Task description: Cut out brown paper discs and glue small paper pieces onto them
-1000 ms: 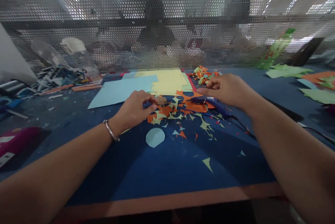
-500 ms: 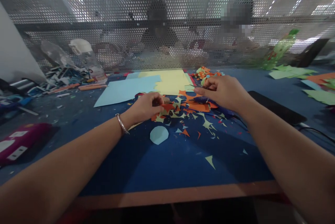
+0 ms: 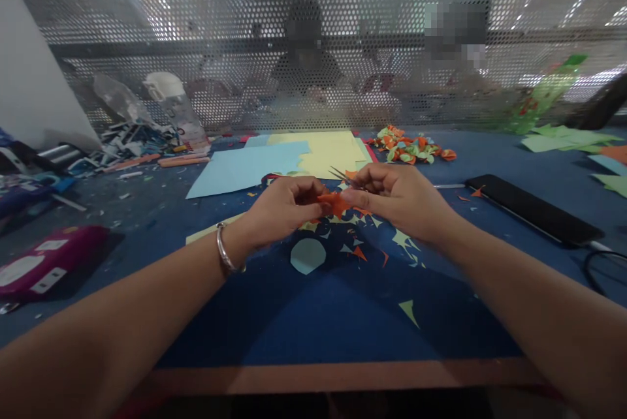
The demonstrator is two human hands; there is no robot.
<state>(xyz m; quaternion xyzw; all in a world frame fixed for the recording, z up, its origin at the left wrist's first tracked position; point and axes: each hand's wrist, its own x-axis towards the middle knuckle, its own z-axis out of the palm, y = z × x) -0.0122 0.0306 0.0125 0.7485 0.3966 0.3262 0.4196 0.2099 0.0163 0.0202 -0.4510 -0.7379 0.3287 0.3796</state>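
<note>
Head view — your left hand (image 3: 281,211) is pinched closed on a jagged, bright orange paper scrap (image 3: 336,202), which sits between both hands above the cut bits (image 3: 402,239). Your right hand (image 3: 404,197) is curled around a thin, two-pointed metal tool (image 3: 341,175), thumb at the scrap's far edge — can't tell if it grips the paper too.
</note>
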